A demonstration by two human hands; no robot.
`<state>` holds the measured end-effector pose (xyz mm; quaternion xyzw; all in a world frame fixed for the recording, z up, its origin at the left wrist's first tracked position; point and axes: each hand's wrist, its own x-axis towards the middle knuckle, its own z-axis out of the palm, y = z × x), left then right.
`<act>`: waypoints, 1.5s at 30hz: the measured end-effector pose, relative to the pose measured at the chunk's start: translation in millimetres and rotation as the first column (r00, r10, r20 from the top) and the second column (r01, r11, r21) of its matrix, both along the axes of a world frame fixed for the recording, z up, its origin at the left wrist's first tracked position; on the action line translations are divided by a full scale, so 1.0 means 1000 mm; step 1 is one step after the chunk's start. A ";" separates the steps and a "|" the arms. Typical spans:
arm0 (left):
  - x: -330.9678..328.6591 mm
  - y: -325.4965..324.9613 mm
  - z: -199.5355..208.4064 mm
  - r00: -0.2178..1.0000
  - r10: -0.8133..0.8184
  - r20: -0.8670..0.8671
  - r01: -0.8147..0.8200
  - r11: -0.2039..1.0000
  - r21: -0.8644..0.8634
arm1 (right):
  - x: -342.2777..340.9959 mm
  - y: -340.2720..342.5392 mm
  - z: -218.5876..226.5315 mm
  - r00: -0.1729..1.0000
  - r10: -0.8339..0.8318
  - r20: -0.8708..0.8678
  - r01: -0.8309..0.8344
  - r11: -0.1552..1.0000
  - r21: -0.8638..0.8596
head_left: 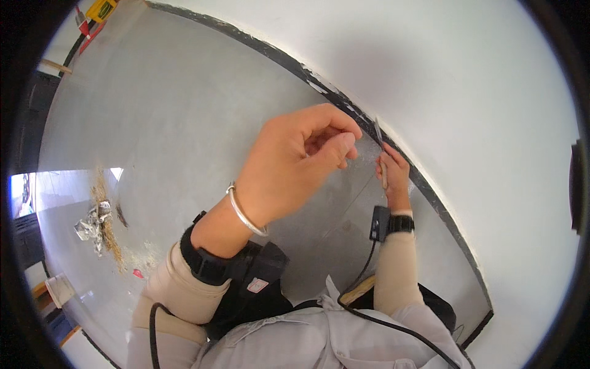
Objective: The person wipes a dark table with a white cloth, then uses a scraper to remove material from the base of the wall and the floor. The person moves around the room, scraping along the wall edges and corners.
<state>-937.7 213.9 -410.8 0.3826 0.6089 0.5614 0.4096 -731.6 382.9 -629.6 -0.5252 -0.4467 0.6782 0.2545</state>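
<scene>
My right hand (395, 169) grips a putty knife (384, 174) by its light handle. The thin metal blade points up against the black baseboard strip (353, 111) where the white wall meets the floor. Patches of white show along that strip, with flakes peeling near its upper stretch. Raised in mid-air, closer to the camera, my left hand (289, 163) has its fingers curled and the thumb drawn up to the index finger. I see nothing held in it; its palm is partly hidden. A silver bangle rings the left wrist.
Grey floor (160, 104) spreads to the left, dusty near the baseboard. On it lie a broom head (107, 230) with crumpled foil (92, 227) and a small red scrap (137, 273). A yellow object (101, 10) is at upper left. Black cables run from both wrist straps.
</scene>
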 end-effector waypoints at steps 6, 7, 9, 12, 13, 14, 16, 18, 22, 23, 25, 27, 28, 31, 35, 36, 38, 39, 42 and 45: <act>0.002 0.004 -0.002 1.000 -0.017 0.017 0.016 0.999 0.042 | -0.019 0.013 -0.003 0.997 0.043 0.063 -0.044 0.999 0.024; 0.002 0.002 -0.002 1.000 -0.018 0.000 0.018 1.000 0.024 | -0.022 0.009 -0.006 0.996 0.055 0.068 -0.057 0.998 0.026; -0.001 -0.002 -0.002 1.000 -0.005 -0.006 0.005 1.000 0.020 | -0.011 -0.002 -0.003 0.998 0.021 0.056 -0.023 0.999 0.028; -0.001 0.001 -0.005 1.000 0.009 0.005 -0.009 1.000 0.017 | -0.012 0.004 -0.002 0.998 0.018 0.063 -0.019 1.000 0.024; 0.000 0.001 -0.004 1.000 0.001 0.013 -0.001 1.000 0.013 | -0.013 0.005 -0.002 0.997 0.012 0.071 -0.014 1.000 0.019; 0.001 0.001 -0.003 1.000 -0.012 0.014 0.012 1.000 0.023 | -0.022 0.009 -0.003 0.998 0.017 0.057 -0.019 0.999 0.042; 0.002 0.000 0.001 0.999 -0.033 0.012 0.033 0.999 0.041 | -0.035 0.010 -0.006 0.997 0.032 0.073 -0.033 0.999 0.011; 0.001 0.001 0.002 1.000 -0.030 0.005 0.030 0.998 0.048 | -0.034 0.007 -0.007 0.998 0.031 0.055 -0.031 0.999 0.009; -0.002 -0.002 -0.002 1.000 -0.002 -0.029 0.003 0.999 0.036 | -0.030 -0.003 -0.002 1.000 0.016 -0.024 -0.015 1.000 0.026; -0.001 -0.002 -0.004 1.000 0.007 -0.013 -0.006 0.999 0.050 | -0.028 -0.003 0.000 0.999 0.003 -0.032 -0.002 1.000 0.027; -0.001 0.000 -0.004 1.000 0.016 0.017 -0.018 0.996 0.088 | -0.029 0.005 -0.002 1.000 0.031 0.005 -0.031 0.999 0.008; 0.002 0.001 -0.003 1.000 -0.006 0.014 0.005 0.996 0.090 | -0.022 0.010 0.001 0.997 0.066 0.035 -0.065 0.998 -0.017; 0.002 -0.001 -0.001 1.000 -0.013 0.007 0.012 0.996 0.089 | -0.022 0.010 0.006 0.995 0.102 -0.004 -0.102 0.994 -0.043; 0.005 -0.006 0.004 0.999 -0.014 -0.031 0.017 0.996 0.085 | -0.015 0.003 0.025 0.993 0.106 0.044 -0.104 0.994 -0.043; 0.002 -0.008 0.005 0.999 0.021 -0.033 -0.017 0.993 0.121 | -0.024 0.014 0.036 0.989 0.143 -0.023 -0.145 0.983 -0.116; 0.002 -0.008 0.003 0.999 0.023 -0.026 -0.020 0.992 0.121 | -0.026 0.017 0.037 0.987 0.159 -0.009 -0.159 0.980 -0.123; 0.001 -0.010 0.006 0.999 0.026 -0.024 -0.023 0.992 0.122 | -0.028 0.018 0.036 0.987 0.162 -0.006 -0.162 0.979 -0.128; 0.001 -0.010 0.009 0.999 0.027 -0.025 -0.024 0.992 0.125 | -0.027 0.019 0.037 0.989 0.149 -0.013 -0.150 0.981 -0.124; 0.002 -0.010 0.011 0.999 0.035 -0.018 -0.032 0.991 0.132 | -0.027 0.016 0.033 0.990 0.137 -0.032 -0.140 0.982 -0.130; 0.004 -0.010 0.011 0.999 0.036 -0.011 -0.034 0.990 0.138 | -0.029 0.021 0.034 0.990 0.131 -0.049 -0.137 0.982 -0.132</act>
